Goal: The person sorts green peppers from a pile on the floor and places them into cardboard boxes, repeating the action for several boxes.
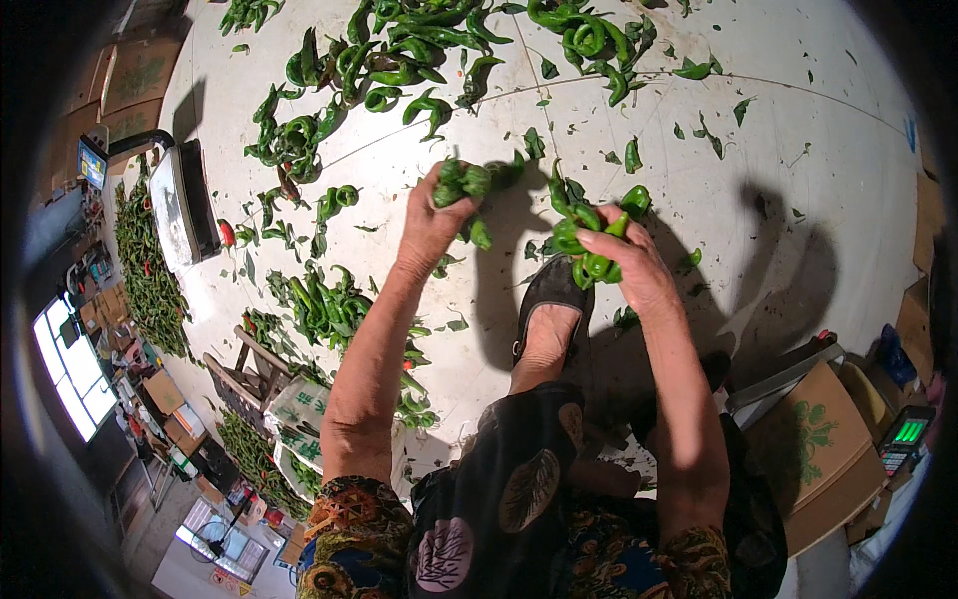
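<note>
While loose green peppers (389, 60) lie scattered over the pale floor (778, 200), the left hand (431, 225) and right hand (629, 262) each close their fingers around a gathered bunch, lifted clear above it.

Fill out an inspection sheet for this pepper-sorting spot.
Surface: pale floor, littered with leaf scraps.
Job's things: green peppers scattered in heaps; a handful in each hand.
Clutter: weighing scale, wooden stool, cardboard box.
Grippers: left hand closed on a pepper bunch; right hand closed on another bunch.
Cables: nothing seen.
Surroundings: person's shoe on the floor between the arms.
</note>
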